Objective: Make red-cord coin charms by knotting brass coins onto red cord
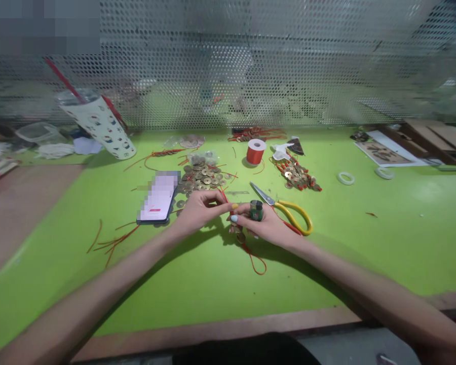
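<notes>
Between my two hands, above the green table (197,299), hangs a string of coins (240,236) on red cord, its loop (259,267) dangling below. My left hand (203,208) pinches the red cord at the upper end of the string. With thumb and fingers closed, my right hand (264,223) grips the coin string, and a green lighter (256,210) is tucked in the same hand. Scissors with yellow handles (296,215) lie just beyond my right hand. Past my left hand is a heap of loose coins (201,175).
A phone (157,197) lies left of my hands, near cut red cords (117,241). Further back stand a red thread spool (255,152) and a patterned cup (99,121). Finished-looking coin strings (298,175) lie right, before tape rolls (345,178). A perforated metal screen (228,66) closes the back.
</notes>
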The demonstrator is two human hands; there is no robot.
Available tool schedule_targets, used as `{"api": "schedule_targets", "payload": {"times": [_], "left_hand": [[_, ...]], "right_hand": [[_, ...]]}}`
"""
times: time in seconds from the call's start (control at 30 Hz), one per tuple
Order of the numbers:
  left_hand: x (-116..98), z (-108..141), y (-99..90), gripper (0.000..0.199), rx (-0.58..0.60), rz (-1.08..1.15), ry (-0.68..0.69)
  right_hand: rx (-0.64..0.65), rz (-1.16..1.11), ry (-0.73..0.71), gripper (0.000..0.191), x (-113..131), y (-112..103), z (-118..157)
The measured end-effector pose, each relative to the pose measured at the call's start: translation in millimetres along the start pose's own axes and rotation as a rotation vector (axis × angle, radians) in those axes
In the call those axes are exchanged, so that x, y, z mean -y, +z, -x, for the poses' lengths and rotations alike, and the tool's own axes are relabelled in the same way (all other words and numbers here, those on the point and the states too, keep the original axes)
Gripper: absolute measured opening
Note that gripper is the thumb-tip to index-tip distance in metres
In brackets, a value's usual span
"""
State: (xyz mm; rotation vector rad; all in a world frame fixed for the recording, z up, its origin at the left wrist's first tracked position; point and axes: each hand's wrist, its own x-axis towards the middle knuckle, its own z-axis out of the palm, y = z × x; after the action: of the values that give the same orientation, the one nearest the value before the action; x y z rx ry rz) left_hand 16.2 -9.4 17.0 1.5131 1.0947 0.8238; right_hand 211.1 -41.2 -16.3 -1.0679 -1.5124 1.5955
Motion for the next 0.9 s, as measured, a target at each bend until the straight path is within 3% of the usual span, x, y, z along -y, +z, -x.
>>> {"api": "schedule_targets", "payload": {"times": [0.23, 0.5, 0.7, 0.9], "left_hand": [[5.1, 2.7, 7.0, 0.033, -0.117, -0.043, 0.069], [3.5, 3.5, 8.5, 0.031, -0.162, -0.015, 0.089], [5.5, 3.2, 7.2, 0.028, -0.093, -0.038, 0.052], [12.2, 2.6, 10.9, 0.024, -0.177, 0.009, 0.187]], "right_hand": [[-0.161, 0.079, -0.073, 0.019, 4.4, 6.6, 1.9], [-0.134, 0.039, -0.004, 0.024, 10.1, 8.7, 3.2], [-0.133, 0.020, 0.040, 0.029, 12.0, 8.2, 5.2], [-0.176, 0.107, -0.024, 0.026, 8.1, 7.5, 3.6]]}}
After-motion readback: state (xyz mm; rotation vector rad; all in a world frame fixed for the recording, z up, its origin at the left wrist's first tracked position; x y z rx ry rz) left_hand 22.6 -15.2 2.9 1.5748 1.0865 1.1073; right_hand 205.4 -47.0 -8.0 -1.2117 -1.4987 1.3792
